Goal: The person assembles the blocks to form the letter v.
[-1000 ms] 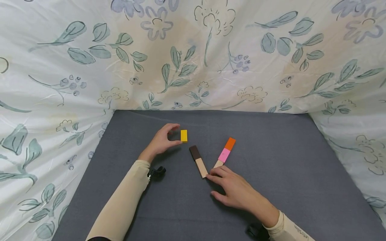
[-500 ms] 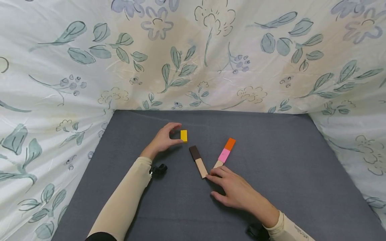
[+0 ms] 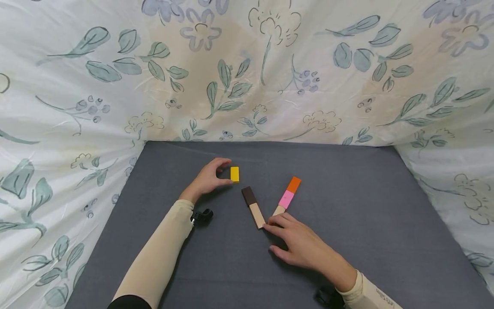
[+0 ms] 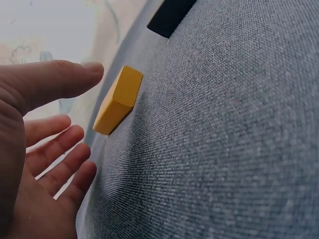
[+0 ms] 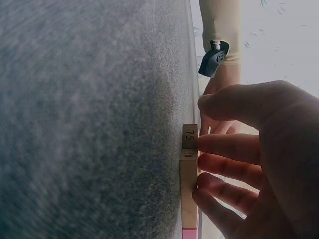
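My left hand (image 3: 208, 177) is by a yellow block (image 3: 234, 174), thumb and fingers spread apart at its left side. In the left wrist view the thumb (image 4: 75, 79) is close to the yellow block without gripping it. A dark brown block (image 3: 249, 196) and a light wood block (image 3: 257, 216) lie end to end, slanting. Beside them an orange block (image 3: 294, 185), a pink block (image 3: 286, 199) and another wood block (image 3: 279, 210) form a second row. My right hand (image 3: 302, 244) touches the near wood ends with extended fingertips, partly covering them. Numbers mark the wood ends in the right wrist view.
Dark grey cloth (image 3: 366, 206) covers the table. A floral curtain (image 3: 247, 86) hangs behind and along both sides. Black wrist cameras are strapped to both forearms, the left one (image 3: 202, 216) just above the cloth.
My left hand has edged very slightly to the right, towards the yellow block. The right hand and the blocks stay where they were.
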